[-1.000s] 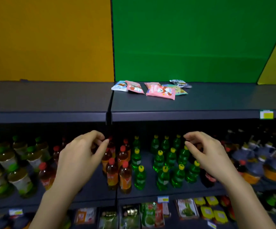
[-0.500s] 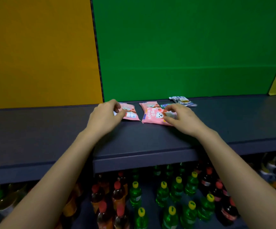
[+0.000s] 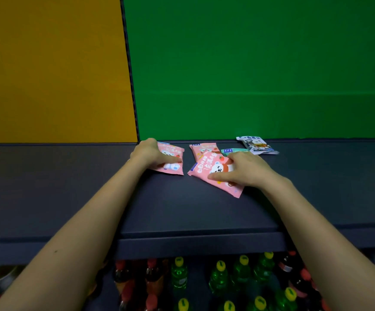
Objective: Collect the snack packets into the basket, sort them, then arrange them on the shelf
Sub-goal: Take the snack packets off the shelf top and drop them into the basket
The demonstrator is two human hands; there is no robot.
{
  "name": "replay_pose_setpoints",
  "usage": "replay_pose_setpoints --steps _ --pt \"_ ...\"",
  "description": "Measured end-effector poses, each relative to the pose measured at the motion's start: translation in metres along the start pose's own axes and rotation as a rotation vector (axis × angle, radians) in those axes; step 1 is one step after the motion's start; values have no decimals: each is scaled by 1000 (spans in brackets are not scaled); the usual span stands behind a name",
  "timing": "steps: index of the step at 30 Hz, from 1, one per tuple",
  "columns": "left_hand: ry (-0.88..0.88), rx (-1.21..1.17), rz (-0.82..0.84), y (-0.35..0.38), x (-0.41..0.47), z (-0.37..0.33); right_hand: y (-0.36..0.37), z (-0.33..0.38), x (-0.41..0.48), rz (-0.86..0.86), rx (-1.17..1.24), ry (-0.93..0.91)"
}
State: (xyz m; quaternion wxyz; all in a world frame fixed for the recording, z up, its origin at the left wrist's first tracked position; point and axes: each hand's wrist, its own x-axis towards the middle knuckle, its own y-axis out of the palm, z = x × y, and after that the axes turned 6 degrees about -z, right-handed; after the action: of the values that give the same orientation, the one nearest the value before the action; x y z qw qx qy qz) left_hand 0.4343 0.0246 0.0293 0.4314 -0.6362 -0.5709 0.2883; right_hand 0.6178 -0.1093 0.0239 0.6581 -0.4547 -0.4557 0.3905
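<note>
Snack packets, loose on the top shelf [image 3: 193, 209], near the back wall; near pink packet [image 3: 213, 173] gripped by right hand [image 3: 242, 169], thumb across its face, fingers curled over it; left pink packet [image 3: 171, 161] under left hand [image 3: 150, 153], thumb on top, fingers hidden, grip impossible to tell; rear pink packet [image 3: 202, 149], teal packet [image 3: 231, 151] and white packet [image 3: 257, 145] behind, untouched. Step judged: collecting, barely begun. Basket out of view; next, probably: lift both, find basket. Bottles [image 3: 220, 277] below.
</note>
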Motion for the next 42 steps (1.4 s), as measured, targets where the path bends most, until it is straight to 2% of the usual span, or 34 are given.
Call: replay_pose_setpoints --steps 6,8,12,15,18,22,27,31,37,42 --pt "29 -428 62 3 -6 1 5 1 -10 -151 10 25" --pt "39 -598 54 -5 -15 4 5 -3 -14 -188 86 52" --pt "76 -860 -9 -34 -52 15 0 -12 -22 -166 590 106" --pt "23 -1075 -78 -56 -96 36 -2 -3 -37 -89 969 116" --pt "-76 -1060 -245 -73 -153 70 1 21 -57 0 1168 56" --pt "-295 -1005 -464 -86 -242 132 10 69 -84 117 1290 -78" --pt "-578 -971 -781 -91 -361 210 45 159 -124 447 1392 -241" --pt "-874 -894 -1002 -89 -456 270 86 241 -174 689 1335 -354" --pt "-1127 -901 -1187 -81 -560 337 153 352 -257 988 1175 -439" --pt "-1199 -901 -1185 -70 -628 396 201 444 -330 1157 1081 -455"
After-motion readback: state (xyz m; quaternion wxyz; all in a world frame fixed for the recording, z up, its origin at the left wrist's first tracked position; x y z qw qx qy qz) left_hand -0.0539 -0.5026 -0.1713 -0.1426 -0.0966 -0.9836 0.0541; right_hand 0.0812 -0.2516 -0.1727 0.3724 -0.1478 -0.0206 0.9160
